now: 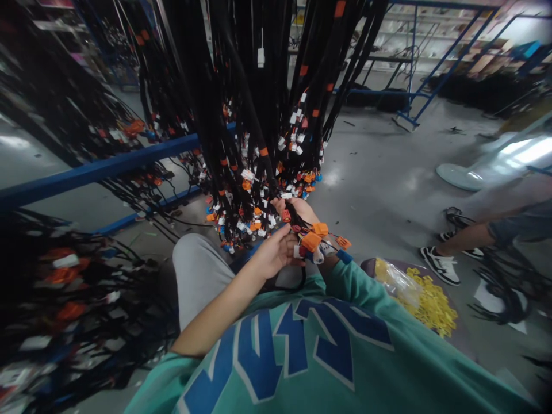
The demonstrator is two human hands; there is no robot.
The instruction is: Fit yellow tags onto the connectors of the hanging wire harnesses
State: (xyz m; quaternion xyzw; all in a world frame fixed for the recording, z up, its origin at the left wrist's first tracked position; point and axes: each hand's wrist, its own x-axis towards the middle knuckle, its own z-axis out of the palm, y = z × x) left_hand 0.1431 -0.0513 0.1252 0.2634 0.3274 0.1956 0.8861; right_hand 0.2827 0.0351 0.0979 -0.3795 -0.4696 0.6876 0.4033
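A black-taped wire harness (294, 214) hangs down to my lap, its end bunched with orange, red, white and blue connectors. My right hand (304, 209) is closed around it from the far side, just above the connectors. My left hand (276, 251) comes in from the left, fingers curled at the bunch against a white connector (297, 251). Orange connectors (311, 241) stick out to the right of my left hand, beside a blue connector (344, 256). Some fingertips are hidden behind the bunch.
Many more harnesses (241, 115) hang in front from above. A blue rack bar (103, 164) crosses at left. Yellow small parts (431, 302) and a clear plastic bag (399, 282) lie on a stool-like surface at right. Another person's shoe (440, 265) is beyond it.
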